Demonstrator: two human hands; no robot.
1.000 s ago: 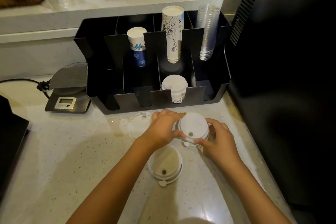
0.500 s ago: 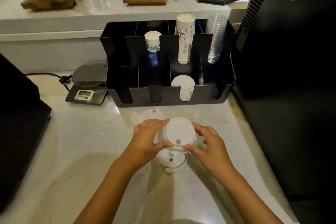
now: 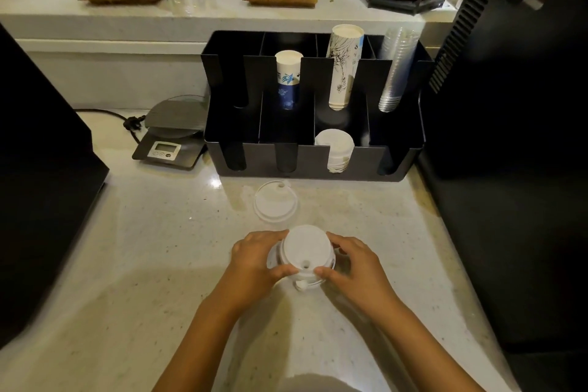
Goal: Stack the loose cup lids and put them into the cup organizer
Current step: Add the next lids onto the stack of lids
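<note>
both hands grip a stack of white cup lids [image 3: 307, 253] on the counter [image 3: 143, 264]: left hand [image 3: 256, 261] and right hand [image 3: 353, 264] curl fingers around its sides. one loose lid [image 3: 275, 204] lies just before the black cup organizer [image 3: 318, 165].

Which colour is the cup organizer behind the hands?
Black, seen in the head view: cup organizer.

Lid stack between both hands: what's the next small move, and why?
Probably carry the lid stack forward onto the loose lid lying on the counter before the organizer. Both hands, left and right, already have a grip, and that lid remains unstacked.
</note>
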